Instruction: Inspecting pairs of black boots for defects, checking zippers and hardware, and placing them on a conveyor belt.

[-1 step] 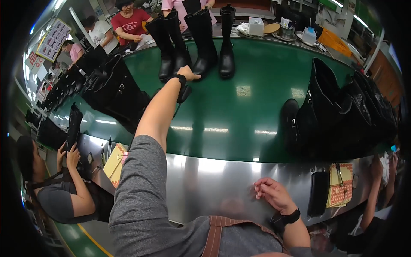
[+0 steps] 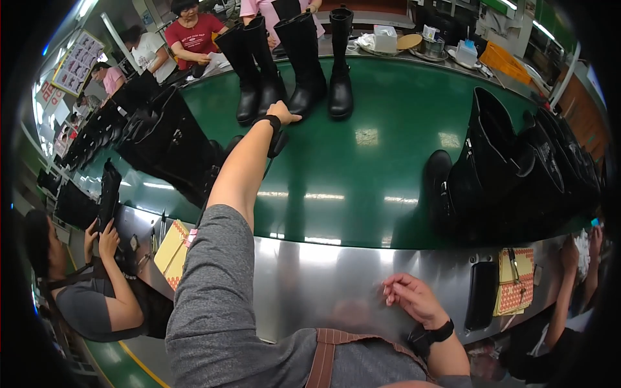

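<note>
Black boot (image 2: pixel 303 55) is stood upright on the green table (image 2: pixel 388 161); its toe (image 2: pixel 306 99) should be handled lightly by the left hand (image 2: pixel 281 113), whose grip cannot be told; the right hand (image 2: pixel 414 297) is loosely curled, not closed.

Bright lamps (image 2: pixel 548 37) shine from up high, making white shiny spots on the green counter (image 2: pixel 369 171). Near the black rim, straight lines bend.

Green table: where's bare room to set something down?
The green table is bare in the middle, between the left arm and the boots at right. Crowded: far side, around the standing boots; left end, around more boots.
</note>
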A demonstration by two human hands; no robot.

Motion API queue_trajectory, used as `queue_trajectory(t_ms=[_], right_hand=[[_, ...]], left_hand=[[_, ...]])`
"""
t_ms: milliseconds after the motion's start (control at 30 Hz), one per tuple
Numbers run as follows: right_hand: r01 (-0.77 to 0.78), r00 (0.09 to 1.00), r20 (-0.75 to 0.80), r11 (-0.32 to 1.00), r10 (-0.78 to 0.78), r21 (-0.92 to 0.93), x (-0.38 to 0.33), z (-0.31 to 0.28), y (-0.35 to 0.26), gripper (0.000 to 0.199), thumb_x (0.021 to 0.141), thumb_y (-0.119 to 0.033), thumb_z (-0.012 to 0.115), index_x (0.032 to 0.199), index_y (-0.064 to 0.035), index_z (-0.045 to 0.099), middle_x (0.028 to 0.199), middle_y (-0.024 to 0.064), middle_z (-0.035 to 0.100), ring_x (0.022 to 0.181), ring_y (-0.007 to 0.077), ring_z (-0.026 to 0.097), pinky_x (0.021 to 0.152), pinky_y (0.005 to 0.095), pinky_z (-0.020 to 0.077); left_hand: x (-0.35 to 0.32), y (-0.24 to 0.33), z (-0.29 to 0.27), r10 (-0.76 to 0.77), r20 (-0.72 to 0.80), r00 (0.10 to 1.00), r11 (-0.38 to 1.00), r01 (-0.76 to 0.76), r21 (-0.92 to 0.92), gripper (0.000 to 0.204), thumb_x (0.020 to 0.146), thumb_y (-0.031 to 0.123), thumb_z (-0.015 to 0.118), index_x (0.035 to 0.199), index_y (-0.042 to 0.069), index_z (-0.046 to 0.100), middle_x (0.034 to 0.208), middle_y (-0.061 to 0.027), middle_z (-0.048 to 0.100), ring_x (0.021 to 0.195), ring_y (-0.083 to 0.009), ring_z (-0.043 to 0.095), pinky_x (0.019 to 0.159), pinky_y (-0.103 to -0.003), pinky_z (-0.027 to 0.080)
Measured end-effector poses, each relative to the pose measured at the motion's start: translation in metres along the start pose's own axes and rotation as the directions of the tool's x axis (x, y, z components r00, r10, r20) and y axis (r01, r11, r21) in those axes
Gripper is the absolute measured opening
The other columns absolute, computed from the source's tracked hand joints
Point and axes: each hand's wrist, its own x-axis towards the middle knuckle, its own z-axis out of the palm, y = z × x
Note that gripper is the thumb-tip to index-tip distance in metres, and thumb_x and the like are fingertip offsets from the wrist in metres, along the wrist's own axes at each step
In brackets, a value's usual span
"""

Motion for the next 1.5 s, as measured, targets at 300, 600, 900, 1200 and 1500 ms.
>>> queue_trajectory(t_ms=[300,600,900,1200,1500], right_hand=[[-0.066,0.998,0.017,0.998,0.066,0.024,-0.001,-0.006,-0.001,0.022,0.098,-0.013,0.050,0.114,0.0003,0.058,0.099,0.0056,0.059,0.087,0.0105,0.056,0.083,0.0260,0.0465],[0.008,0.999,0.034,0.996,-0.011,0.085,-0.001,-0.005,0.007,0.023,0.098,-0.013,0.051,0.115,0.0001,0.057,0.098,0.0058,0.059,0.085,0.0129,0.056,0.081,0.0277,0.0476],[0.069,0.997,0.026,0.996,-0.071,0.048,0.000,-0.006,0.006,0.023,0.098,-0.015,0.049,0.115,-0.0010,0.056,0.095,0.0040,0.058,0.079,0.0100,0.055,0.078,0.0273,0.0476],[0.070,0.995,0.060,0.995,-0.074,0.065,-0.002,-0.006,0.003,0.024,0.099,-0.016,0.048,0.117,-0.0020,0.055,0.093,0.0024,0.058,0.079,0.0090,0.055,0.078,0.0281,0.0482],[0.074,0.994,0.074,0.997,-0.076,0.035,-0.003,-0.009,0.003,0.024,0.099,-0.017,0.048,0.117,-0.0031,0.055,0.094,0.0018,0.058,0.080,0.0086,0.054,0.078,0.0283,0.0482]], left_hand=[[0.038,-0.009,0.060,0.012,-0.101,0.995,1.000,-0.014,-0.022,0.083,0.066,0.037,0.084,0.124,-0.003,0.041,0.115,-0.0228,0.060,0.110,-0.0345,0.059,0.094,-0.039,0.049],[-0.106,0.042,0.052,-0.101,0.022,0.995,0.993,0.099,0.066,0.105,0.068,0.044,0.079,0.138,-0.009,0.021,0.114,-0.0254,0.060,0.107,-0.0351,0.060,0.090,-0.040,0.050],[-0.257,0.077,0.028,0.033,0.110,0.993,0.987,-0.049,0.150,0.121,0.070,0.050,0.075,0.146,-0.008,0.001,0.102,-0.0220,0.064,0.092,-0.0325,0.066,0.079,-0.040,0.053],[-0.299,0.076,0.043,0.028,0.110,0.993,0.997,-0.036,0.066,0.125,0.072,0.060,0.071,0.146,-0.008,-0.003,0.109,-0.0259,0.060,0.092,-0.0343,0.065,0.078,-0.038,0.053],[-0.287,0.047,0.035,0.183,0.215,0.959,0.983,-0.172,-0.069,0.125,0.074,0.062,0.069,0.146,-0.006,-0.008,0.121,-0.0313,0.053,0.102,-0.0427,0.060,0.092,-0.042,0.048]])
